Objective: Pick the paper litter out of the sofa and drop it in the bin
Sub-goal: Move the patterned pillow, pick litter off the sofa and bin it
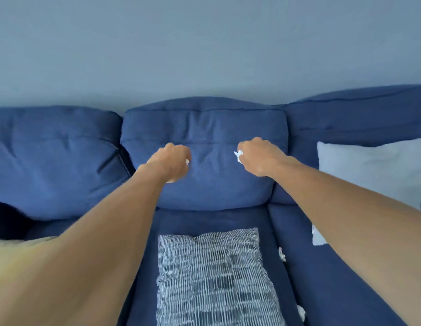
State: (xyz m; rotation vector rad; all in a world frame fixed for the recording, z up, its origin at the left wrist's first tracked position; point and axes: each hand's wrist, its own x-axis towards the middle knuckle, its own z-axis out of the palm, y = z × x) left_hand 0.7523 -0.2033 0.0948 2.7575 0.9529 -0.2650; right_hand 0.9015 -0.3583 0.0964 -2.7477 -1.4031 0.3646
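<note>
head view over a blue sofa (63, 161) against a grey-blue wall (204, 43).

grips: the left grip (172, 161) has its fingers curled under and is closed round a white sliver (187, 161) of paper. the sliver peeps out at the finger side, and the rest of it is hidden in the fist. the right grip (259, 156) has curled fingers and pinches a crumpled wad (239, 156) of white paper, which juts out toward the left grip. both grips are held apart in front of the middle back cushion (204, 128). whether they touch its fabric cannot be told.

held in the sofa: the seam (274, 229) between the middle and right seats carries two paper bits. the upper scrap (282, 254) lies just beside the right edge of the patterned pillow (212, 278). the lower scrap (301, 311) lies near the bottom of the view. how deep either sits in the seam cannot be told.

on the seats: the patterned pillow lies flat on the middle seat, its lower end cut off by the frame. the pale pillow (374, 168) leans on the right back cushion, its lower left part hidden behind the right forearm. a pale patch (319, 236) shows at that forearm's edge and may be paper or a pillow corner.

hard to make out: a yellowish soft thing (16, 245) at lower left is mostly covered by the left forearm. a dark shape (7, 220) at the left edge is too dim to name. both ends of the sofa run out of view.
</note>
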